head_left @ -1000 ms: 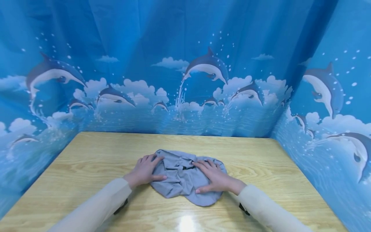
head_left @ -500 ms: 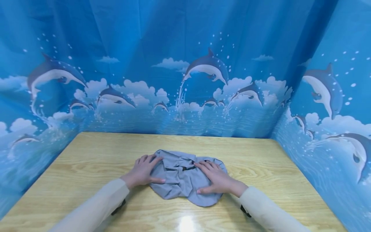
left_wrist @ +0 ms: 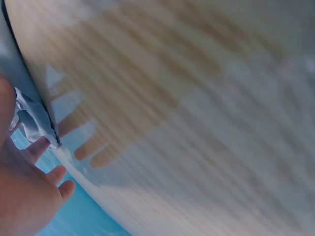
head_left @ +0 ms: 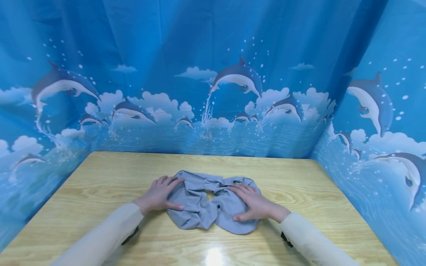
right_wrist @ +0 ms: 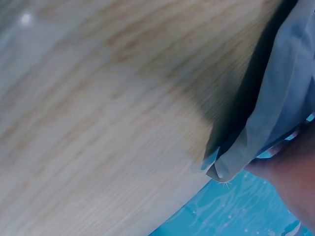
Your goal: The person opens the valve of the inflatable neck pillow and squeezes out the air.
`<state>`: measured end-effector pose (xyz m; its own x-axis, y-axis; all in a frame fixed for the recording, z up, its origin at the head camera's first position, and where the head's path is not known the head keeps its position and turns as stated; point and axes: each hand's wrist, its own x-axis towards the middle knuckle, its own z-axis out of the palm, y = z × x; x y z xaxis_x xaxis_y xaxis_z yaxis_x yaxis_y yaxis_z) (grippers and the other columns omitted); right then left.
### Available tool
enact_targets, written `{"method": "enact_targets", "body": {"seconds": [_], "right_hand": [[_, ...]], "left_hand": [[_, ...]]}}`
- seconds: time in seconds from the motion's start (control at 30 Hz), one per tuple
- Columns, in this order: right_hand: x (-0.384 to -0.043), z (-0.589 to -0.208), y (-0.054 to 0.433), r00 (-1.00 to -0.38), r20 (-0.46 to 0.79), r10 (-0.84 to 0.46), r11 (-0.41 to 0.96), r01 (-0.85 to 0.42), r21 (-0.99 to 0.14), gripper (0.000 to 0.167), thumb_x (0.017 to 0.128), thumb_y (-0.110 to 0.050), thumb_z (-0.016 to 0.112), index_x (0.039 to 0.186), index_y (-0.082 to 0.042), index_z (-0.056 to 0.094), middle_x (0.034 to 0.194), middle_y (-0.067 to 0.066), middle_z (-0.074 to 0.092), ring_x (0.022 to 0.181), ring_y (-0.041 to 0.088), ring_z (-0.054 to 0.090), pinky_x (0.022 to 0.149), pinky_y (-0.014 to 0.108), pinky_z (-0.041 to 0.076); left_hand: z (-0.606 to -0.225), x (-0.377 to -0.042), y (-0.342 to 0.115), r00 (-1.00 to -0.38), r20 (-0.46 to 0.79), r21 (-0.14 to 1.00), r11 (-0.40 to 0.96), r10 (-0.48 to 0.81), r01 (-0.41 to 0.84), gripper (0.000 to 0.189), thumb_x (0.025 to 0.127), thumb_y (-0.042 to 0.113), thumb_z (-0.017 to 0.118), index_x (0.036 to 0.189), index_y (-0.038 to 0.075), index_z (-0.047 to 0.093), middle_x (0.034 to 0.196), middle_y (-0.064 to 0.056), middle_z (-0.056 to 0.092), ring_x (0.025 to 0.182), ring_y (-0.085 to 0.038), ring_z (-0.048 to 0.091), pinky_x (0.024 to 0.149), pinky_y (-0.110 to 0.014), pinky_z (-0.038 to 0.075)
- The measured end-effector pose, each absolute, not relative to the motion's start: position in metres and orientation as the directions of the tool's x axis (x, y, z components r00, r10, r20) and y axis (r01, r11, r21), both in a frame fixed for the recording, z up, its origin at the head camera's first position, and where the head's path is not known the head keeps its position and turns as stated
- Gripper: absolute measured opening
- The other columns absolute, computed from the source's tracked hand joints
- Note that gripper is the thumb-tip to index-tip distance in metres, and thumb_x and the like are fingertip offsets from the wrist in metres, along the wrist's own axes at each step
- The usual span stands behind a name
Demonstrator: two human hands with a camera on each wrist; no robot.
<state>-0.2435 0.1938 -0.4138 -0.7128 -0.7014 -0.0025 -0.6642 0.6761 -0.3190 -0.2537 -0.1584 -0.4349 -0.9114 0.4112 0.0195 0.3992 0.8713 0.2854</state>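
Observation:
A crumpled grey cloth piece (head_left: 196, 207) with rounded ends lies in the middle of the table in the head view. A small black button shows near its centre, below a gap through which wood is visible. My left hand (head_left: 159, 194) rests on its left end with fingers spread, thumb on the near side. On the right end lies my right hand (head_left: 254, 205), its fingers stretched over the fabric and thumb apart. In the left wrist view part of the left hand (left_wrist: 29, 191) touches the cloth edge. A fold of cloth (right_wrist: 275, 98) partly hides the right hand (right_wrist: 290, 172) in the right wrist view.
The wooden table (head_left: 133, 170) extends around the cloth, with a bright light reflection near its front. A blue curtain (head_left: 186, 37) printed with dolphins hangs behind the table and along its sides.
Both hands have moved slightly apart, left hand leftward and right hand rightward. The cloth has spread with them, and a gap and the black button now show at its middle.

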Motion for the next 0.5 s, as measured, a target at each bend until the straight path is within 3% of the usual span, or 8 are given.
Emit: {"method": "enact_targets", "body": {"seconds": [0.5], "right_hand": [[-0.237,-0.414,0.195,-0.715,0.104,-0.692,0.66,-0.684,-0.311,0.093,0.071,-0.058,0.068,0.143,-0.013,0.03,0.145,0.015,0.031,0.131,0.041,0.028,0.101,0.061,0.024]], "left_hand": [[-0.415,-0.231,-0.142,-0.923,0.023,0.293,0.88,0.384,0.374,0.098,0.064,0.068,0.064,0.142,0.017,0.032,0.136,-0.021,0.04,0.123,-0.046,0.034,0.1,-0.059,0.025]]}}
